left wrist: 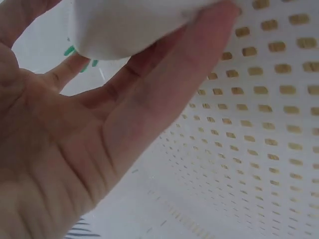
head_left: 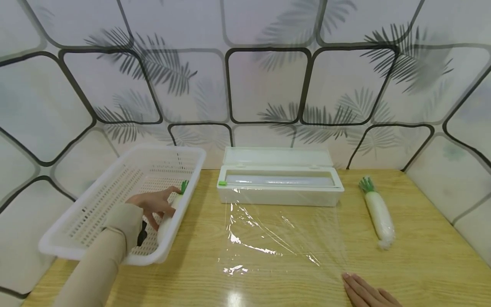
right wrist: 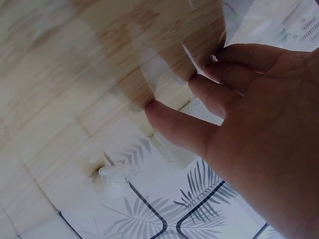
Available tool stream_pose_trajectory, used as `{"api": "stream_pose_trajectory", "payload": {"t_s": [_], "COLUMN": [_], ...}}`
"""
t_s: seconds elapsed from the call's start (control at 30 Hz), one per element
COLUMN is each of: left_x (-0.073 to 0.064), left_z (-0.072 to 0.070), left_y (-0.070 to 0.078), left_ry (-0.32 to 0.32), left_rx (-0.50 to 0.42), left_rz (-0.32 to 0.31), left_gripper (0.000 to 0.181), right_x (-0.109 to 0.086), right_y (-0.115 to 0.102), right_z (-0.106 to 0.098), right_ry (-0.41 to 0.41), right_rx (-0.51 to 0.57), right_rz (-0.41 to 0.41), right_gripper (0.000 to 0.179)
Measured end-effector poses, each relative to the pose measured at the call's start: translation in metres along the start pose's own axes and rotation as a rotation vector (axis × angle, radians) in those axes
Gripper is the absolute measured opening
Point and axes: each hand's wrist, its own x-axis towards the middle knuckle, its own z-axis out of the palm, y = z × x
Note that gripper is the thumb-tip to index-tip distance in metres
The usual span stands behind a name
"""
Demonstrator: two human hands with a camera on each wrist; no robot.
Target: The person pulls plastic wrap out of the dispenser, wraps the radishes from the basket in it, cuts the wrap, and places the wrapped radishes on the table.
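Observation:
In the head view my left hand (head_left: pixel 155 205) reaches into a white plastic basket (head_left: pixel 147 258) and grips a white radish (head_left: pixel 165 230) with a short green top along the basket's right wall. The left wrist view shows the fingers around the pale, rounded radish (left wrist: pixel 119 30). A clear sheet of cling film (head_left: pixel 264 238) stretches over the table from a white dispenser box (head_left: pixel 280 197). My right hand (head_left: pixel 366 292) rests at the film's near right corner; in the right wrist view its straight fingertips press the film's edge onto the wood.
Another radish (head_left: pixel 379 215), wrapped in film, lies on the right of the table. The dispenser's lid (head_left: pixel 278 157) stands raised, with a film roll (head_left: pixel 280 181) inside and a small green piece (head_left: pixel 222 183) at its left end. A patterned wall covering (head_left: pixel 264 85) closes off the back.

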Motion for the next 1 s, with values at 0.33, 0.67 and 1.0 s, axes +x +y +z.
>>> {"api": "stream_pose_trajectory", "payload": {"t_s": [0.33, 0.67, 1.0], "left_x": [-0.012, -0.032, -0.042], "left_z": [-0.019, -0.030, -0.030], "left_y": [-0.013, -0.001, 0.009], "left_ry": [0.089, 0.146, 0.146], "left_rx": [0.020, 0.015, -0.007], "left_rz": [0.144, 0.275, 0.333], "left_gripper": [0.085, 0.083, 0.082], "right_x": [-0.001, -0.004, -0.001], "right_y": [-0.001, 0.004, 0.002], "right_z": [0.002, 0.000, -0.010], "right_ry": [0.051, -0.111, -0.153], "right_rx": [-0.037, 0.013, -0.003], "right_rz": [-0.027, 0.022, -0.020], "right_gripper": [0.074, 0.099, 0.113]}}
